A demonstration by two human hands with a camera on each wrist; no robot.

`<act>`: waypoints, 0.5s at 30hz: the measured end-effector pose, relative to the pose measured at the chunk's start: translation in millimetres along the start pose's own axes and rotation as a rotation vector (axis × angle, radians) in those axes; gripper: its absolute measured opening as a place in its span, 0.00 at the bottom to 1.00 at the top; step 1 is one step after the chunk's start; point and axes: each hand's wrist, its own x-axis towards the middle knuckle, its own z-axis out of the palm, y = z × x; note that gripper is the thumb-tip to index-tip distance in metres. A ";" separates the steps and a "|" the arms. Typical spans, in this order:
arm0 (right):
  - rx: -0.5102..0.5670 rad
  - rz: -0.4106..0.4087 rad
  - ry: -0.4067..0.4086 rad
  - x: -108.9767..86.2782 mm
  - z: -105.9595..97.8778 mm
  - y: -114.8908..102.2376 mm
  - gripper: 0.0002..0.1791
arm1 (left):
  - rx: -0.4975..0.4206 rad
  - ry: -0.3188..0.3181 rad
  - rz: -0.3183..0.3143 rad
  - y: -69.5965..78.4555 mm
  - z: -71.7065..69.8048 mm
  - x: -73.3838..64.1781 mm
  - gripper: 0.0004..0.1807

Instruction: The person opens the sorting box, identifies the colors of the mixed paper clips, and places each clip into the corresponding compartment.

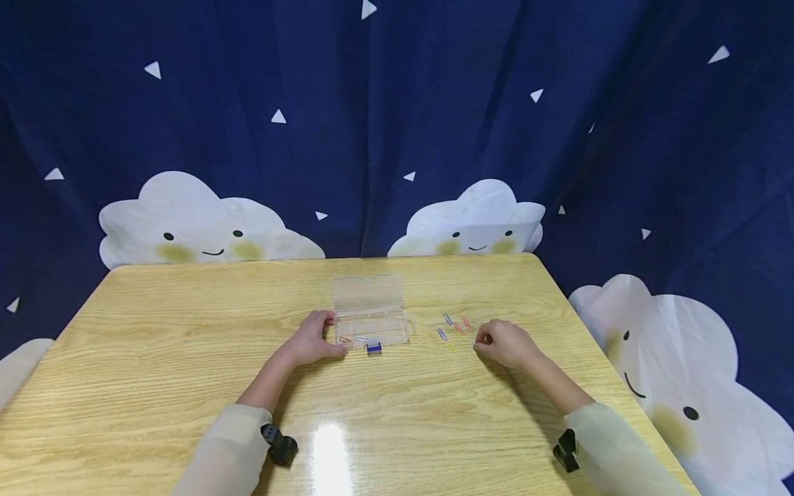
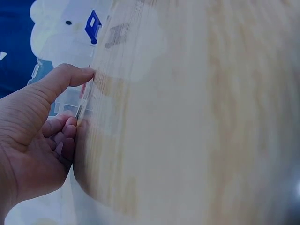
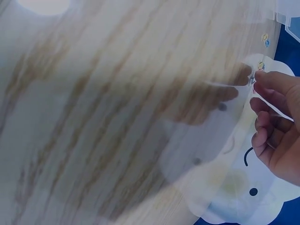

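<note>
Clear plastic hinged-lid box (image 1: 375, 324) sits open on pale wood-grain table (image 1: 434, 413). L hand (image 1: 312, 339): fingers curled, grips box's left end. R hand (image 1: 509, 342): right of box, beside red, blue & yellow looped paper clips (image 1: 458, 328); fingertips nearly together, clip held: can't tell. Step: prob. clip pick-up. Next move calls for fine pinch, box steady.

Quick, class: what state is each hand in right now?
Left hand: closed, holding the box by its left side.
Right hand: bent beside the loose clips; whether it pinches one cannot be told.
</note>
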 end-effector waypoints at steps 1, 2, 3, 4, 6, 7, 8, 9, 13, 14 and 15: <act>-0.002 0.004 0.001 0.0 0.2 -0.2 0.05 | 0.000 -0.004 0.001 0.1 -0.2 -0.1 0.39; -0.004 0.006 0.002 -0.1 0.4 -0.4 0.05 | 0.000 -0.006 0.000 0.3 -0.3 -0.1 0.39; -0.005 0.010 0.002 -0.2 0.6 -0.8 0.05 | 0.002 -0.007 0.001 0.3 -0.4 -0.3 0.39; -0.010 0.006 0.005 -0.3 0.9 -0.9 0.05 | 0.002 -0.007 -0.001 0.2 -0.3 -0.1 0.39; -0.011 0.010 0.006 -0.4 1.3 -1.8 0.05 | 0.007 -0.008 0.001 0.1 -0.4 -0.1 0.38; -0.014 0.006 0.007 -0.4 1.5 -2.1 0.05 | 0.009 -0.007 -0.001 0.1 -0.3 -0.3 0.38; -0.018 0.007 0.007 -0.4 1.6 -2.5 0.04 | 0.012 -0.007 0.000 -0.1 -0.3 -0.2 0.38; -0.020 0.007 0.007 -0.3 1.7 -2.7 0.05 | 0.013 -0.007 0.001 -0.2 -0.1 -0.3 0.38; -0.026 0.010 0.006 0.3 1.5 -2.9 0.05 | 0.010 -0.004 0.007 -0.8 0.5 0.0 0.38; -0.026 0.014 0.006 0.5 1.3 -2.6 0.05 | 0.009 -0.004 0.011 -1.0 0.6 0.0 0.38; -0.027 0.010 0.009 0.8 1.1 -2.4 0.05 | 0.008 -0.003 0.011 -1.0 0.7 -0.1 0.38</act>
